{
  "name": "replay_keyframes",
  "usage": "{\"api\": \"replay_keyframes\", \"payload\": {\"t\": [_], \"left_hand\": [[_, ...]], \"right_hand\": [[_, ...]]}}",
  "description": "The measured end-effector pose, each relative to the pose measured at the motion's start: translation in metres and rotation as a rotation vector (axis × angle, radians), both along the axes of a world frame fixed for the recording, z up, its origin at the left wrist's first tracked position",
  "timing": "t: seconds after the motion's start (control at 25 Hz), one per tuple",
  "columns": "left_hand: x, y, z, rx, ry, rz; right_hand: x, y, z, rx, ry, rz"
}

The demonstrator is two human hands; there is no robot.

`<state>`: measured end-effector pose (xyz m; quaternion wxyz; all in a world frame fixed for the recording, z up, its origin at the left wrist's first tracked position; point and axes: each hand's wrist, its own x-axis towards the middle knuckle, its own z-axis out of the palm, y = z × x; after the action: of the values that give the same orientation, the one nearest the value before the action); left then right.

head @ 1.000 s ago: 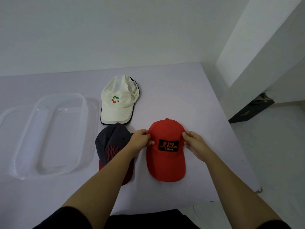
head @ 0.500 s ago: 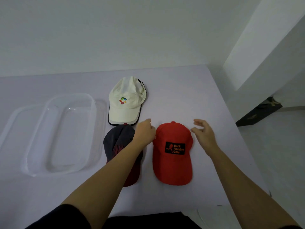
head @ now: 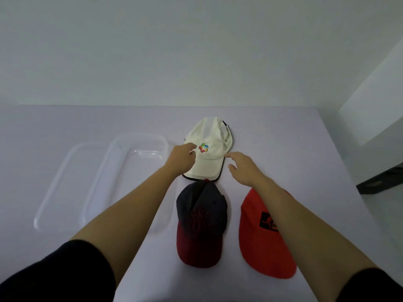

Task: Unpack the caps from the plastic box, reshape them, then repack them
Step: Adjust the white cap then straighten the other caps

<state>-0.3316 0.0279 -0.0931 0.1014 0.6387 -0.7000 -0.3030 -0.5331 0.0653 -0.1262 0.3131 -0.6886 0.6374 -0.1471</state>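
Over the table [head: 283, 149], left hand [head: 182, 159], right hand [head: 244, 168] shifted to white cap [head: 212, 136].

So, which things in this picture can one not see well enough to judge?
1. Head view: the label on the red cap is half covered by the right forearm, unreadable.
2. Head view: the left hand hides its own fingers; whether they grip the white cap is unclear.
3. Head view: the plastic box's near corner lies behind the left forearm.
4. Head view: the dark object at the right frame edge is cut off.
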Motion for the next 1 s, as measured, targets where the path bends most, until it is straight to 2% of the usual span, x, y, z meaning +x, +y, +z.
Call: {"api": "replay_keyframes", "payload": {"t": [0.32,0.48,0.68,0.8,1.0], "left_hand": [[0.018,-0.020,-0.037,0.202,-0.256,-0.323],[0.017,-0.022,-0.059,0.253,-0.308,-0.396],[0.012,-0.029,-0.079,0.063,-0.391,-0.405],[0.006,-0.030,-0.082,-0.005,-0.424,-0.427],[-0.003,-0.036,-0.068,-0.168,-0.368,-0.414]], "right_hand": [[0.026,-0.034,-0.013,0.298,0.208,0.183],[0.031,-0.037,-0.025,0.319,0.230,0.197],[0.033,-0.049,-0.028,0.316,0.206,0.172],[0.036,-0.051,-0.027,0.316,0.304,0.163],[0.058,-0.053,-0.019,0.177,0.362,-0.122]]}}
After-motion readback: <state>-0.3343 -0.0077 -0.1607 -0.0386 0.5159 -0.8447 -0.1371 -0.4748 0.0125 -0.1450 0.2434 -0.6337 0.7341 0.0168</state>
